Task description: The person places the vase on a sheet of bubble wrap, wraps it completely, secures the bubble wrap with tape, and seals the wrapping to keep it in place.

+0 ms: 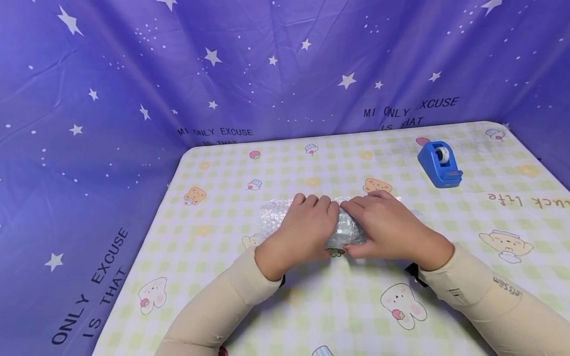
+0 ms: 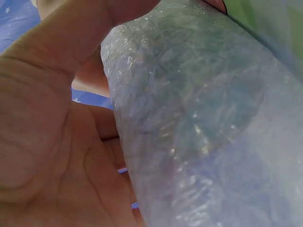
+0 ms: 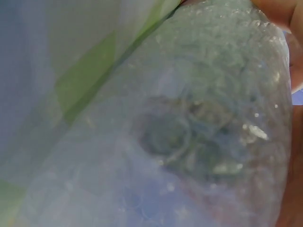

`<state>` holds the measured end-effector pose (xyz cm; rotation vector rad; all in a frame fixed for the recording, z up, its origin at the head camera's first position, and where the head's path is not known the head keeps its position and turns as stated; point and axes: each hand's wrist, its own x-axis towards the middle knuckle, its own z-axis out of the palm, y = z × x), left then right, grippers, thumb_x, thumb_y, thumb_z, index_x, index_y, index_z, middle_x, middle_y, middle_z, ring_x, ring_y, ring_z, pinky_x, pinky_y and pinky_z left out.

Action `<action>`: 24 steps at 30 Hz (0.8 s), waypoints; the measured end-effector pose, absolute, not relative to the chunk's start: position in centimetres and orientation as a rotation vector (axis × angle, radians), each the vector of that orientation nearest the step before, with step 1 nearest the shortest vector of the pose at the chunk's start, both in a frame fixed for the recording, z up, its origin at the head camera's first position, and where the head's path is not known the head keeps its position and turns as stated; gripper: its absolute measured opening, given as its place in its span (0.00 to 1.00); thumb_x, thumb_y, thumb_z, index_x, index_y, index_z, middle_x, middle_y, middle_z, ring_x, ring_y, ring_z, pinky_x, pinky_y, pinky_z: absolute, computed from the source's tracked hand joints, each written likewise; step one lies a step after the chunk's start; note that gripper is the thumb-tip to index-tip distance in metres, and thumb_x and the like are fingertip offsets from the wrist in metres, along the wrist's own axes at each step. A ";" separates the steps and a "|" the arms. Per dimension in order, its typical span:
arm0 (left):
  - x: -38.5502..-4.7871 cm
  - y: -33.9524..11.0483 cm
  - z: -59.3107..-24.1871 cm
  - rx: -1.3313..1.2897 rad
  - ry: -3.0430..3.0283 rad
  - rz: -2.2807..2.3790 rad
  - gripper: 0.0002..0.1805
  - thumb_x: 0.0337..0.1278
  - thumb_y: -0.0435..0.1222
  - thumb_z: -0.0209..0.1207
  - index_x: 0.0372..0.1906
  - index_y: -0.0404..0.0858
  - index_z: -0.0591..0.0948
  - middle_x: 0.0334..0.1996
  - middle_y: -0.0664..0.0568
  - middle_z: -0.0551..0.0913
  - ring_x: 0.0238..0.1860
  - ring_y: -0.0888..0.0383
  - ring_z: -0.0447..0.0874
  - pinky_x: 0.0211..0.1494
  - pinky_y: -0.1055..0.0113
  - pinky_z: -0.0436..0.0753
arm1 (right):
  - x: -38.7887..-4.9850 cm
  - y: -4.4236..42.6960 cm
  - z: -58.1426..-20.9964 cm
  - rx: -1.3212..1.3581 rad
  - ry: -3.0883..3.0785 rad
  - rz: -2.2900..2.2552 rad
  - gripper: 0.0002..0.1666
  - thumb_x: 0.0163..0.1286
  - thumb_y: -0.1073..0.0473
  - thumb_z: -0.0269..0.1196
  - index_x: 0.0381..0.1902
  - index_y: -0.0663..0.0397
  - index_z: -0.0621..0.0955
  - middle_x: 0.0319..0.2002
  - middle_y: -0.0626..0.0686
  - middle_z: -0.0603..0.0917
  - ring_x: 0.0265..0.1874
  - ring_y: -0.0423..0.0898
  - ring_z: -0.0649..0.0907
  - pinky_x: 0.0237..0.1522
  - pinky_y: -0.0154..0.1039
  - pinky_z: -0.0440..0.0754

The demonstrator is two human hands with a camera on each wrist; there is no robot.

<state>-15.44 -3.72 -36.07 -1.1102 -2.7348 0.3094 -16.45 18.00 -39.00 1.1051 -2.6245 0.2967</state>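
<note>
A roll of clear bubble wrap (image 1: 346,230) lies crosswise near the middle of the table, its ends reaching out past both hands. My left hand (image 1: 308,226) grips its left part, fingers curled over the far side and thumb on the near side. On the right part, my right hand (image 1: 386,225) holds it the same way, the two hands close together. Something rounded and bluish-green shows dimly through the bubble wrap (image 2: 199,109) in the left wrist view. Through the bubble wrap (image 3: 208,75) in the right wrist view, darker rounded shapes appear; their kind cannot be made out.
A blue tape dispenser (image 1: 440,165) with a roll of tape stands at the back right. The table (image 1: 213,267) has a checked cloth with cartoon prints. Purple star-printed curtains (image 1: 276,64) hang behind and beside it.
</note>
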 end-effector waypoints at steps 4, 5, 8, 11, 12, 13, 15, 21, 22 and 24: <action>-15.4 -3.7 -36.2 -1.107 -2.724 0.324 0.49 0.30 0.66 0.78 0.57 0.42 0.76 0.46 0.55 0.80 0.44 0.54 0.80 0.46 0.57 0.70 | -16.5 18.0 -39.0 1.101 -2.637 0.303 0.50 0.43 0.31 0.75 0.58 0.57 0.82 0.45 0.50 0.88 0.45 0.46 0.86 0.59 0.60 0.76; -15.4 -3.6 -36.2 -1.106 -2.718 0.329 0.48 0.30 0.65 0.78 0.57 0.42 0.76 0.46 0.55 0.80 0.43 0.54 0.80 0.46 0.58 0.70 | -16.4 17.9 -39.0 1.100 -2.643 0.308 0.50 0.43 0.31 0.75 0.58 0.57 0.82 0.45 0.50 0.88 0.45 0.46 0.86 0.59 0.60 0.75; -15.4 -3.7 -36.4 -1.102 -2.691 0.335 0.46 0.30 0.65 0.78 0.54 0.42 0.78 0.43 0.56 0.81 0.40 0.55 0.81 0.45 0.58 0.70 | -16.3 17.8 -39.0 1.096 -2.659 0.311 0.50 0.42 0.31 0.75 0.58 0.56 0.82 0.45 0.49 0.88 0.45 0.47 0.86 0.60 0.61 0.74; -15.5 -3.8 -36.6 -1.101 -2.662 0.315 0.42 0.29 0.64 0.78 0.50 0.43 0.79 0.39 0.57 0.82 0.37 0.56 0.81 0.45 0.58 0.69 | -16.2 17.6 -39.0 1.095 -2.664 0.301 0.50 0.43 0.31 0.75 0.58 0.55 0.81 0.45 0.49 0.88 0.45 0.49 0.86 0.61 0.62 0.74; -15.5 -3.9 -36.6 -1.102 -2.655 0.306 0.41 0.29 0.64 0.77 0.49 0.43 0.79 0.38 0.57 0.82 0.36 0.56 0.80 0.45 0.58 0.69 | -16.2 17.6 -39.0 1.094 -2.661 0.296 0.50 0.42 0.31 0.75 0.58 0.55 0.81 0.45 0.49 0.88 0.45 0.50 0.86 0.61 0.62 0.74; -15.6 -3.9 -36.6 -1.103 -2.650 0.296 0.40 0.29 0.64 0.77 0.47 0.43 0.79 0.37 0.57 0.82 0.34 0.56 0.80 0.45 0.59 0.69 | -16.2 17.6 -39.0 1.094 -2.658 0.291 0.50 0.42 0.31 0.75 0.58 0.55 0.81 0.45 0.49 0.88 0.45 0.50 0.86 0.61 0.62 0.74; -15.7 -3.9 -36.6 -1.110 -2.647 0.279 0.39 0.28 0.63 0.77 0.45 0.44 0.79 0.35 0.58 0.81 0.33 0.57 0.79 0.45 0.59 0.68 | -16.2 17.6 -39.1 1.091 -2.656 0.285 0.50 0.42 0.31 0.75 0.58 0.55 0.81 0.45 0.50 0.88 0.45 0.51 0.86 0.61 0.62 0.74; -16.1 -3.8 -36.5 -1.132 -2.648 0.264 0.37 0.27 0.62 0.77 0.44 0.44 0.79 0.34 0.58 0.81 0.31 0.57 0.78 0.44 0.59 0.68 | -16.1 17.7 -39.0 1.070 -2.668 0.271 0.51 0.43 0.30 0.74 0.59 0.56 0.80 0.46 0.50 0.87 0.46 0.51 0.86 0.62 0.62 0.74; -16.1 -3.7 -36.5 -1.135 -2.649 0.263 0.38 0.27 0.62 0.77 0.44 0.44 0.79 0.35 0.58 0.82 0.31 0.57 0.79 0.44 0.59 0.68 | -16.1 17.7 -39.1 1.067 -2.669 0.267 0.51 0.43 0.30 0.74 0.59 0.56 0.80 0.46 0.50 0.87 0.46 0.51 0.86 0.62 0.62 0.74; -16.2 -3.7 -36.4 -1.138 -2.652 0.259 0.38 0.26 0.63 0.77 0.44 0.44 0.79 0.35 0.58 0.82 0.31 0.58 0.79 0.44 0.59 0.68 | -16.1 17.8 -39.1 1.063 -2.665 0.266 0.51 0.43 0.30 0.74 0.60 0.56 0.80 0.47 0.50 0.87 0.47 0.51 0.86 0.62 0.62 0.74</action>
